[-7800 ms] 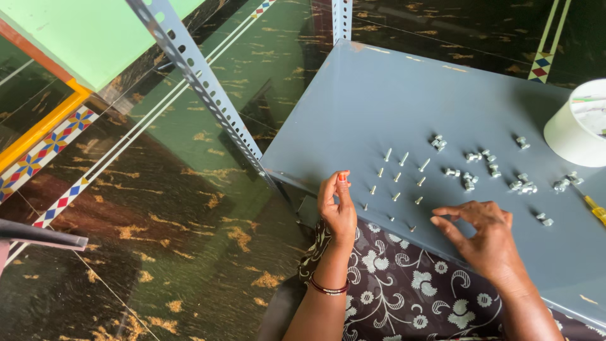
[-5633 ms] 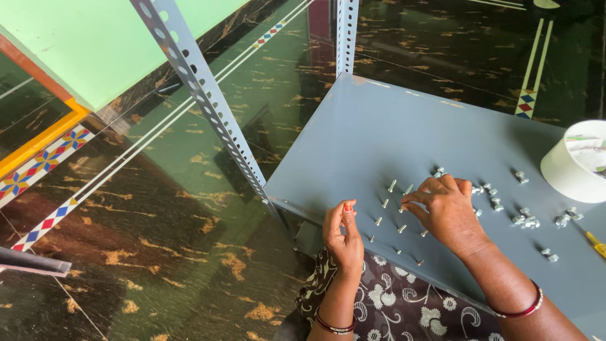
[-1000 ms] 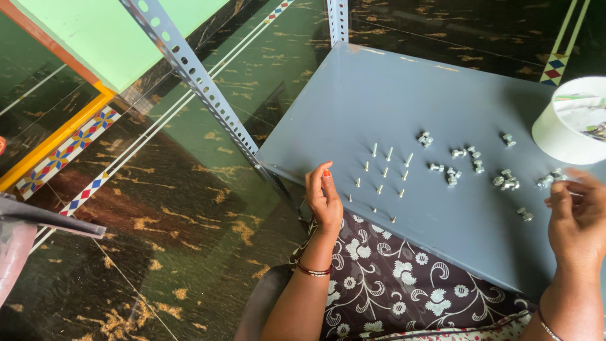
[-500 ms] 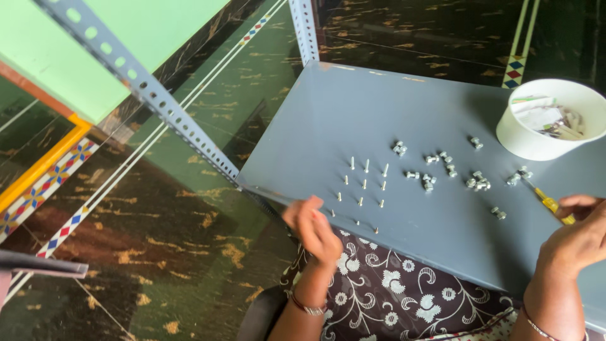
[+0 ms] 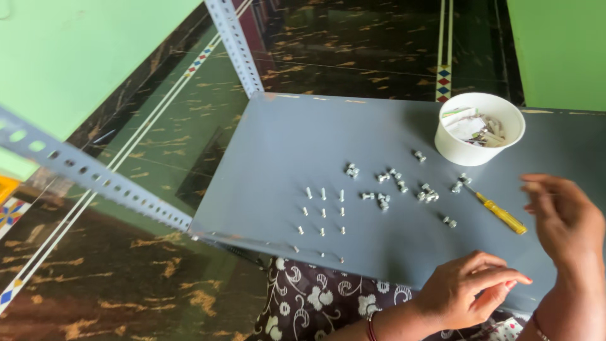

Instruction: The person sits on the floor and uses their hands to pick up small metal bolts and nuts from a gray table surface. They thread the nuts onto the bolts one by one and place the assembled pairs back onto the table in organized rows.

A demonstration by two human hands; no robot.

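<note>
Now the left hand has swung over beside the right hand.

Grey metal shelf panel lies flat above a dark marbled floor, w/ rows of bolts standing upright near its front-left edge. Loose nuts/bolts scattered mid-panel; white tub of hardware at back right, yellow-handled screwdriver just in front of it.
</note>
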